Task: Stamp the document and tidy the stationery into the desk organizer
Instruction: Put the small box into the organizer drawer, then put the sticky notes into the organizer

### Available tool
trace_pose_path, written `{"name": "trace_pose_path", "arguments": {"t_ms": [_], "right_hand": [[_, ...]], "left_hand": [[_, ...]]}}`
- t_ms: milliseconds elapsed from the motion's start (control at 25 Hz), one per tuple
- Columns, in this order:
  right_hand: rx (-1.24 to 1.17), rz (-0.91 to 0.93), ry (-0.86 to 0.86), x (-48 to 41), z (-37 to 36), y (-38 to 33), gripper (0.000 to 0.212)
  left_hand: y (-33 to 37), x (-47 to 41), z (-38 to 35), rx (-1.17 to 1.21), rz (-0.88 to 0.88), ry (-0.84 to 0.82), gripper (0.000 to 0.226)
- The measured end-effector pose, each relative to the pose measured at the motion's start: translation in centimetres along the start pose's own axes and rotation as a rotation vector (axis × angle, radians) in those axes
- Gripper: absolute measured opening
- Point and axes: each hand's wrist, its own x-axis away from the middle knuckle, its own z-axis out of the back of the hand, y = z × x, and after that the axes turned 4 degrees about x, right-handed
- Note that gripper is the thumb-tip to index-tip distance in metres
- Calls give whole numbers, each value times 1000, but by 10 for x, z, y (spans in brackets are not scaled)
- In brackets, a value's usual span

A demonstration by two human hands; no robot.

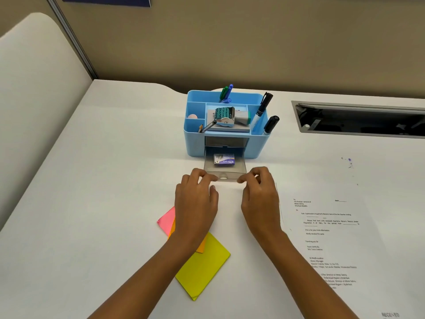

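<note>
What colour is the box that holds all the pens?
Light blue. The desk organizer shows clearly in the head view, with a see-through grey drawer pulled out.

Your hands [230,199] crowd the pulled-out drawer [225,168] at 12 o'clock — its front is boxed in. Sticky notes [202,268] lie flat at 7 o'clock, the document [331,240] at 4 o'clock. Bare bench [103,180] lies open at 9 o'clock; markers [266,111] jut from the organizer [195,143] — a slot [358,118] gapes at 2 o'clock.
</note>
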Motion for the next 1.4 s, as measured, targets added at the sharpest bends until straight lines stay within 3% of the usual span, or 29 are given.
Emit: {"name": "trace_pose_path", "arguments": {"t_ms": [800,1160,1400], "right_hand": [[-53,-220,-226,-34,-29,-1,41],[-141,-114,-268,31,7,-17,29],[-200,-135,-475,71,8,-36,45]], "left_hand": [[0,-46,-35,-77,41,-51,44],[-26,20,18,1,67,-12,28],[-56,73,40,-11,281,-77,50]]}}
